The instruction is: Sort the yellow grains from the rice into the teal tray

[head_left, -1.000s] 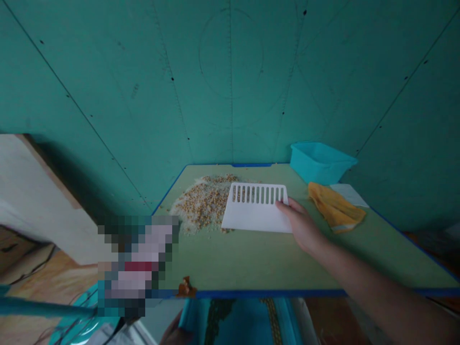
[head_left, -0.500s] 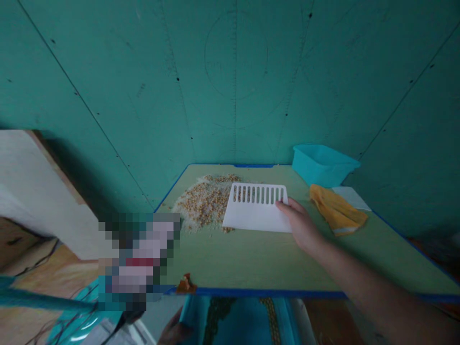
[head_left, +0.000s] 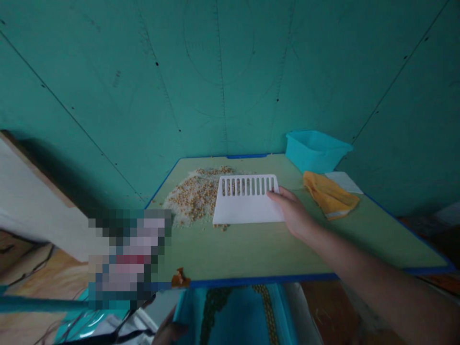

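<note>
My right hand point(head_left: 294, 213) grips the right edge of a flat white plastic scraper point(head_left: 246, 201) with a row of slots along its far side. The scraper lies on the pale green tabletop point(head_left: 251, 254), its left edge against a spread of yellowish grains point(head_left: 196, 194) at the back left. My left hand point(head_left: 168, 333) is low under the table's front edge, only partly seen, its fingers unclear.
A teal plastic tub point(head_left: 316, 151) stands at the back right, with an orange cloth point(head_left: 328, 196) and a white sheet point(head_left: 343, 182) beside it. A small brown scrap point(head_left: 178, 278) lies at the front edge. Teal walls enclose the table.
The view has shifted slightly, so everything sits a little left and higher. The hand and scraper keep the same place relative to the grains.
</note>
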Available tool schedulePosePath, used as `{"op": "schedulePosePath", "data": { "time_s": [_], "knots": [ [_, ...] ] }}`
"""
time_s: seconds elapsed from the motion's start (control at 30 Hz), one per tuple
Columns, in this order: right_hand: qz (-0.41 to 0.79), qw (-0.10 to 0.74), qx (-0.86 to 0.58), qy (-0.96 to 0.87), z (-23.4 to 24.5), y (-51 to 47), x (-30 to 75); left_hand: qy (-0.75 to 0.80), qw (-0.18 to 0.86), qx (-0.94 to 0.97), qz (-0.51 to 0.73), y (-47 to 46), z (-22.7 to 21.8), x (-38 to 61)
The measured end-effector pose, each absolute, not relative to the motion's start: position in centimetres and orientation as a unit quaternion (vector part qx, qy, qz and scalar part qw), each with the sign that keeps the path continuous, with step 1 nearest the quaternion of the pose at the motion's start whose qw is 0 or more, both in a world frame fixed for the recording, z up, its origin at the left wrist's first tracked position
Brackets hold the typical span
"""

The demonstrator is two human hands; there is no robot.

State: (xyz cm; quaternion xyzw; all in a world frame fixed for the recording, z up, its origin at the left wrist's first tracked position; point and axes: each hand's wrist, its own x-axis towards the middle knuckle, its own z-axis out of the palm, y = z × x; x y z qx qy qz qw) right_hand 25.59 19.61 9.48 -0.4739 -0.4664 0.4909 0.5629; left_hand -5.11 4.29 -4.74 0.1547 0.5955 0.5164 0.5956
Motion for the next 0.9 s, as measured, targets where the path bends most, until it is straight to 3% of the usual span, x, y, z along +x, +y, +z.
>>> {"op": "schedulePosePath", "data": {
  "time_s": [0.33, 0.9],
  "knots": [
    [0.493, 0.567, -0.477, -0.456, 9.4, 19.6, 25.5, 0.563, 0.605, 0.182, 0.533, 4.0, -4.0, -4.1],
    [0.486, 0.571, -0.474, -0.461, 9.1, 19.7, 25.5, 0.594, 0.641, 0.189, 0.448, 5.0, -4.4, -5.3]
  ]
}}
